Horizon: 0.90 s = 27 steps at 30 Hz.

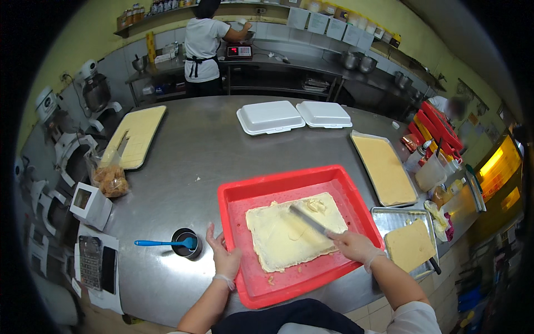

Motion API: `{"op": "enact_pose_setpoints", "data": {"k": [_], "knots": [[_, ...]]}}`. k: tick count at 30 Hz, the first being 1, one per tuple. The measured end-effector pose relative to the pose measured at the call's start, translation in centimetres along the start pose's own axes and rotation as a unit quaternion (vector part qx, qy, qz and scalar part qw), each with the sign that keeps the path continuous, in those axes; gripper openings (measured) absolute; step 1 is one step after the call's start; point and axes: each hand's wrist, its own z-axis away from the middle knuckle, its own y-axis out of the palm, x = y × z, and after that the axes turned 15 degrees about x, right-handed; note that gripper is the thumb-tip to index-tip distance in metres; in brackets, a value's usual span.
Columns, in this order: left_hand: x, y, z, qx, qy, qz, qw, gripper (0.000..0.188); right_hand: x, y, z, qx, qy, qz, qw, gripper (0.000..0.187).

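Observation:
A red tray (227, 203) lies slightly turned on the steel table in front of me. In it is a flat rectangular cake sheet (278, 245) spread with pale cream, with a small mound of cream (316, 206) near its far right corner. My right hand (356, 249), in a clear glove, grips a long metal icing spatula (308, 220), its blade lying low over the cream. At the tray's left rim, my gloved left hand (225, 261) holds the wall. Just left of that hand stands a dark cup (186, 250) with a blue brush (158, 243) across it.
Right of the tray are a metal pan (384, 222) with a cake piece (411, 245) and another sheet cake (385, 167). White foam boxes (272, 117) stand at the back. A cut sheet cake (142, 133) lies far left. Beyond the table, a person (203, 50) works at a counter.

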Motion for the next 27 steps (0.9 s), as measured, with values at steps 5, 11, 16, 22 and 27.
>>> {"op": "enact_pose_setpoints", "data": {"k": [5,11,16,22,27], "knots": [[1.1,2.0,1.8,-0.034,0.032,0.077,0.996,0.094,-1.5,-2.1,-2.5,-0.145,0.034,-0.062,0.987,0.041],[2.2,2.7,2.5,-0.052,0.062,0.103,0.991,0.096,2.3,0.6,-4.6,0.001,-0.027,-0.096,0.995,0.045],[2.3,3.2,2.7,-0.067,0.045,0.066,0.995,0.096,9.3,3.8,-3.9,0.006,0.009,0.056,0.998,0.048],[1.1,2.5,2.9,-0.107,0.139,-0.187,0.967,0.091,11.0,1.6,-1.9,-0.128,0.093,0.117,0.980,0.052],[0.0,2.6,1.1,-0.062,0.280,-0.187,0.940,0.083,13.0,4.7,-1.6,-0.062,-0.032,0.142,0.987,0.048]]}}
